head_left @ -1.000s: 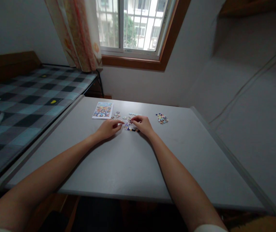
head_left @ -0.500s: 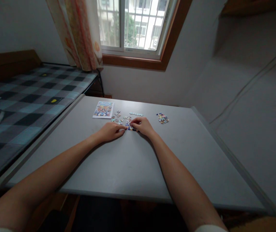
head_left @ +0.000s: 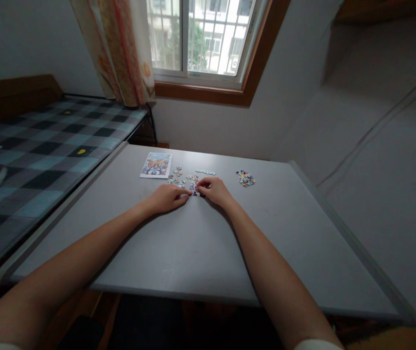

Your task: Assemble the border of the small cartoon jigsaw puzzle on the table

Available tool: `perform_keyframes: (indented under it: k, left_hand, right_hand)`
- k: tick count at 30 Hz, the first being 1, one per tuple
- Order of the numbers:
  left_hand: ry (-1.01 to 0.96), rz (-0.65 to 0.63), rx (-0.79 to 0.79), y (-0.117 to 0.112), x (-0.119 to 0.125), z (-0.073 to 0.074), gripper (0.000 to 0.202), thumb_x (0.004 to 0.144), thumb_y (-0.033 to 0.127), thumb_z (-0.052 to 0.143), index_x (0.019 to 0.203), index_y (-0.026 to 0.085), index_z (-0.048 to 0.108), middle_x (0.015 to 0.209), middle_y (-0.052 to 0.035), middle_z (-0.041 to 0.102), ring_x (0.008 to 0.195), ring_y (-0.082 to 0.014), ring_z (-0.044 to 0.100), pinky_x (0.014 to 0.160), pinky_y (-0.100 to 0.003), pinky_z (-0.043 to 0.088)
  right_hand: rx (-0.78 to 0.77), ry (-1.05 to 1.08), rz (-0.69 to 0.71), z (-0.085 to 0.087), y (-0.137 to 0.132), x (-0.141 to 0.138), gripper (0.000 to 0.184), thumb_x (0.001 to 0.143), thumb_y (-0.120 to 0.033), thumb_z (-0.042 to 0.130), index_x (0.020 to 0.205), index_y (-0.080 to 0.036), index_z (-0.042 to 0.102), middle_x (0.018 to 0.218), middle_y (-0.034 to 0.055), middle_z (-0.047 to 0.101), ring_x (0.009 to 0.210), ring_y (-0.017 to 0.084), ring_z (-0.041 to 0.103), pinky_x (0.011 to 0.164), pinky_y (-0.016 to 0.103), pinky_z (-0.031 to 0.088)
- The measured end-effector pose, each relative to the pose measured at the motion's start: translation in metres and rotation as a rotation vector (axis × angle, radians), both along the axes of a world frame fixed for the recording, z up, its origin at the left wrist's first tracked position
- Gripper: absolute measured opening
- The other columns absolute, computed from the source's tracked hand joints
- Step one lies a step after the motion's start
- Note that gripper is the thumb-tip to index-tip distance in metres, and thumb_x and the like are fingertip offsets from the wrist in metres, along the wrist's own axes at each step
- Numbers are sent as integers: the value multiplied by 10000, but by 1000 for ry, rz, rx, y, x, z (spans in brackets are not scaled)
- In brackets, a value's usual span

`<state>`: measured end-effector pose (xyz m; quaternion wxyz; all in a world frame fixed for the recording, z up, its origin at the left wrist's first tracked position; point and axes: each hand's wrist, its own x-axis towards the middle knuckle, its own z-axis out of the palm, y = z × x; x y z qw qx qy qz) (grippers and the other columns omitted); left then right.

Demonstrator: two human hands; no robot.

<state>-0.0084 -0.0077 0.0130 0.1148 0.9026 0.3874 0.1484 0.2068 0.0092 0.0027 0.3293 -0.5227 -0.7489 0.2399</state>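
Note:
Both of my arms reach out over a grey table (head_left: pixel 193 253). My left hand (head_left: pixel 166 198) lies with fingers curled and its fingertips pinched at a small joined cluster of puzzle pieces (head_left: pixel 194 189). My right hand (head_left: pixel 214 189) is closed over the same cluster from the right, fingertips pressing on it. The two hands nearly touch at the pieces. Loose puzzle pieces (head_left: pixel 177 176) lie just beyond the hands, with a short joined strip (head_left: pixel 205 172) behind them.
A colourful picture card (head_left: pixel 156 165) lies at the table's far left. A small heap of puzzle pieces (head_left: pixel 245 178) sits to the right of my hands. A bed with a checked cover (head_left: pixel 40 146) runs along the left. A window (head_left: pixel 200 39) and curtain (head_left: pixel 116 53) are behind.
My left hand has slid right until its fingertips meet the cluster. My right hand has stayed on the pieces, closing slightly toward the left hand.

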Motion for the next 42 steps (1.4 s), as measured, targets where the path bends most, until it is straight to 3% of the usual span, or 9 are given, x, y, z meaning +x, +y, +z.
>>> perform_keyframes:
  k: [7, 14, 18, 25, 34, 42]
  left_hand:
    - [1, -1, 17, -1, 1, 1, 345, 910, 321, 490, 1154, 231, 717, 720, -37, 717, 643, -156, 623, 615, -236, 385]
    - [-19, -18, 38, 3, -2, -6, 333, 916, 322, 496, 1153, 236, 714, 737, -30, 720, 657, -144, 628, 622, -224, 386]
    - [-40, -14, 21, 3, -3, -6, 327, 916, 314, 495, 1138, 233, 722, 710, -24, 709, 622, -129, 609, 606, -218, 374]
    - [-26, -8, 23, 3, -1, -5, 339, 916, 317, 492, 1161, 237, 712, 702, -21, 700, 625, -137, 609, 614, -229, 376]
    - [-20, -22, 24, 3, -2, -6, 338, 920, 328, 492, 1160, 234, 711, 721, -25, 706, 643, -142, 618, 621, -230, 384]
    - [-25, -16, 21, 2, -2, -5, 343, 916, 331, 487, 1158, 232, 709, 686, -12, 679, 607, -130, 586, 603, -228, 364]
  right_hand:
    - [-64, 94, 36, -2, 3, 1, 108, 744, -141, 649, 780, -156, 750, 756, 45, 736, 704, 151, 639, 704, 275, 484]
    - [-64, 237, 80, -1, 6, 2, 189, 795, -210, 620, 911, -166, 763, 861, 68, 744, 750, 163, 632, 738, 316, 500]
    - [-78, 315, 87, -1, 7, 2, 162, 788, -218, 627, 867, -174, 762, 912, 77, 748, 812, 169, 651, 765, 315, 499]
    - [-87, 385, 69, -1, 8, 1, 126, 767, -219, 624, 809, -172, 734, 839, 51, 742, 755, 154, 648, 736, 300, 502]
    - [19, 476, -66, 0, 14, 10, 140, 752, -240, 609, 806, -164, 713, 779, 48, 720, 685, 147, 627, 679, 288, 497]
    - [60, 431, -177, -2, 18, 19, 178, 767, -245, 584, 821, -174, 738, 831, 60, 739, 726, 169, 651, 731, 318, 518]
